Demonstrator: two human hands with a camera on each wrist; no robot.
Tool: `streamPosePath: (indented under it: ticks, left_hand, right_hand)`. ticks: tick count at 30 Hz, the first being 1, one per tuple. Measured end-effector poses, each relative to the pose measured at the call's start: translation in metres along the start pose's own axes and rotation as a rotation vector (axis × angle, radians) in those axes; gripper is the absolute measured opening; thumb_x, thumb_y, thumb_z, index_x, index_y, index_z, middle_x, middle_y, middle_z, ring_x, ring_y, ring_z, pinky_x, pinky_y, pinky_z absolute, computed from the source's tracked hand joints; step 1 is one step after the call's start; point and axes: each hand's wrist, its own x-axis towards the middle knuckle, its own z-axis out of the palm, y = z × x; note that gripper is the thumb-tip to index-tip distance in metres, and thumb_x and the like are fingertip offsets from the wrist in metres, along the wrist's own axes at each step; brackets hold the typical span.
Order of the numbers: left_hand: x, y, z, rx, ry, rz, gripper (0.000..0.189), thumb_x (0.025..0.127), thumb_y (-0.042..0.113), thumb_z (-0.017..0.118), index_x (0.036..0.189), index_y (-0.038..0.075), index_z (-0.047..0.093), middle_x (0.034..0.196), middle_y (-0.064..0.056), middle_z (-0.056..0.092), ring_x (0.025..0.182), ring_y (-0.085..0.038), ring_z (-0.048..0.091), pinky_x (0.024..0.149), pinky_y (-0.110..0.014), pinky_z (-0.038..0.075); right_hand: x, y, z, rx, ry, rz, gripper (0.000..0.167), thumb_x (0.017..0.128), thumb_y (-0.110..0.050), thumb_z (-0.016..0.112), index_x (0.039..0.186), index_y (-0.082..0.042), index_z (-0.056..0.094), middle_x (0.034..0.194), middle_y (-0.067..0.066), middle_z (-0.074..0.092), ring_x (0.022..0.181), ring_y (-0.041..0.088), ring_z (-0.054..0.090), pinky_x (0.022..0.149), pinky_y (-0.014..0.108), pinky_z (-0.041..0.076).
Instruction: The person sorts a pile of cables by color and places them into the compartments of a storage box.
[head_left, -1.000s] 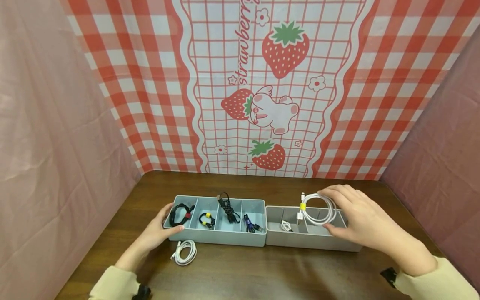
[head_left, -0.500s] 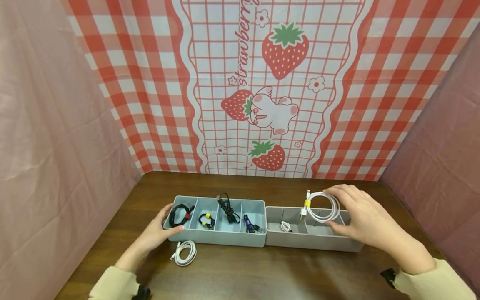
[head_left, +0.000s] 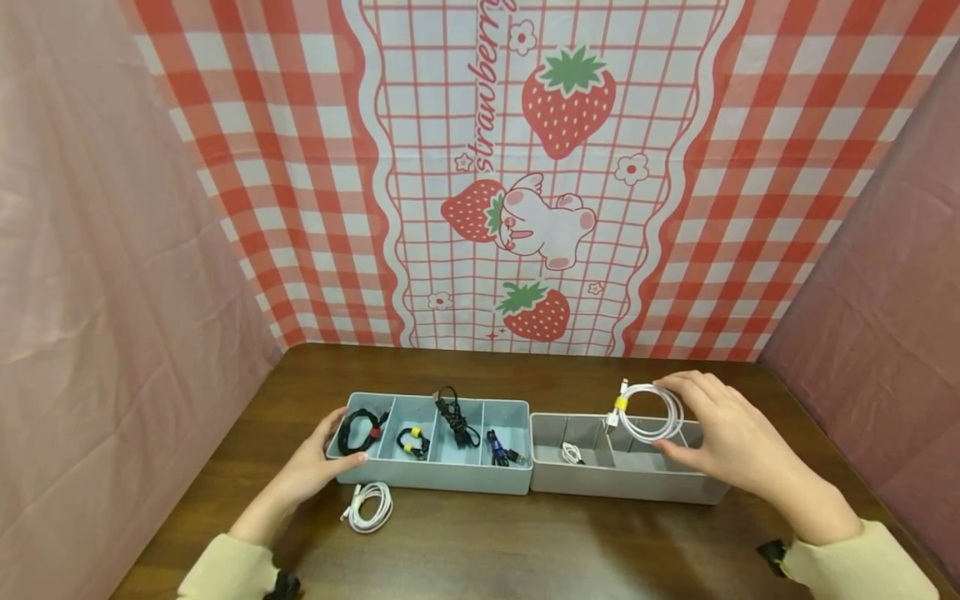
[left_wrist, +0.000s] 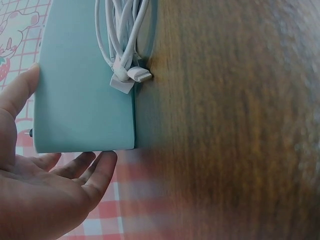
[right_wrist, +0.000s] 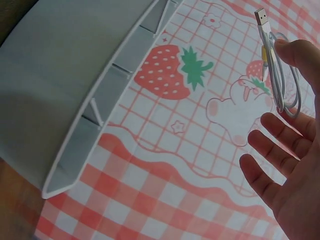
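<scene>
My right hand (head_left: 723, 429) pinches a coiled white USB cable (head_left: 678, 408) between thumb and fingers, above the grey divided box (head_left: 622, 482). A yellow tie (head_left: 621, 402) binds the coil, and its USB-A plug (right_wrist: 261, 17) points up in the right wrist view, where the other fingers spread loosely. My left hand (head_left: 311, 457) grips the left end of the light blue divided box (head_left: 435, 475), thumb at the front rim and fingers against the end wall (left_wrist: 85, 145). A second coiled white cable (head_left: 386, 507) lies on the table just in front of the blue box.
Inside the blue box lie a black cable with a red tie (head_left: 348, 433), one with a yellow tie (head_left: 401, 437), a black cable (head_left: 456, 423) reaching over the back rim, and a dark purple-tied cable (head_left: 497, 448). A small white cable (head_left: 572, 453) lies in the grey box.
My right hand has shifted the coiled white cable slightly to the right over the grey box, and its coil has turned a little. My left hand has stayed on the blue box.
</scene>
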Motion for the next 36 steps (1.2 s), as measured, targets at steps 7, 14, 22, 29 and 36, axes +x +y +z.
streamPosePath:
  ticks: [7, 14, 22, 29, 36]
  left_hand:
    - [0.000, -0.001, 0.000, -0.005, -0.006, -0.006, 0.087, 0.084, 0.030, 0.071, 0.148, 0.008, 0.017, 0.149, -0.024, 0.027, 0.136, -0.041, 0.026, 0.107, -0.059, 0.023]
    - [0.000, -0.001, 0.000, -0.001, -0.006, -0.003, 0.087, 0.084, 0.029, 0.071, 0.149, 0.008, 0.017, 0.149, -0.025, 0.028, 0.135, -0.041, 0.027, 0.107, -0.059, 0.024]
    - [0.001, 0.000, 0.000, 0.002, -0.004, 0.001, 0.087, 0.084, 0.029, 0.071, 0.148, 0.007, 0.017, 0.149, -0.025, 0.027, 0.136, -0.041, 0.026, 0.107, -0.059, 0.023]
    - [0.002, -0.001, 0.000, 0.011, 0.002, 0.003, 0.087, 0.083, 0.029, 0.072, 0.148, 0.007, 0.018, 0.148, -0.025, 0.028, 0.136, -0.040, 0.026, 0.108, -0.058, 0.023]
    - [0.002, -0.001, 0.000, 0.006, 0.000, -0.002, 0.088, 0.083, 0.029, 0.072, 0.149, 0.007, 0.017, 0.149, -0.025, 0.028, 0.136, -0.040, 0.026, 0.108, -0.058, 0.022]
  right_hand:
    - [-0.008, 0.007, 0.009, 0.014, 0.005, 0.037, 0.071, 0.061, -0.044, 0.082, 0.114, -0.005, 0.057, 0.106, 0.004, 0.058, 0.091, 0.017, 0.054, 0.074, 0.040, 0.045]
    - [-0.016, 0.011, 0.018, 0.025, -0.007, 0.085, 0.072, 0.054, -0.035, 0.086, 0.113, -0.005, 0.058, 0.105, 0.003, 0.058, 0.092, 0.020, 0.055, 0.074, 0.042, 0.045]
    - [-0.025, 0.019, 0.027, 0.038, -0.042, 0.120, 0.071, 0.053, -0.032, 0.087, 0.112, -0.006, 0.057, 0.102, 0.002, 0.058, 0.089, 0.019, 0.054, 0.071, 0.043, 0.045]
    - [-0.033, 0.026, 0.034, 0.039, -0.066, 0.123, 0.069, 0.054, -0.033, 0.086, 0.110, -0.006, 0.058, 0.102, 0.002, 0.058, 0.089, 0.020, 0.055, 0.070, 0.043, 0.046]
    - [-0.041, 0.030, 0.039, 0.053, -0.094, 0.140, 0.066, 0.055, -0.032, 0.087, 0.109, -0.006, 0.058, 0.104, 0.002, 0.057, 0.091, 0.020, 0.054, 0.069, 0.044, 0.046]
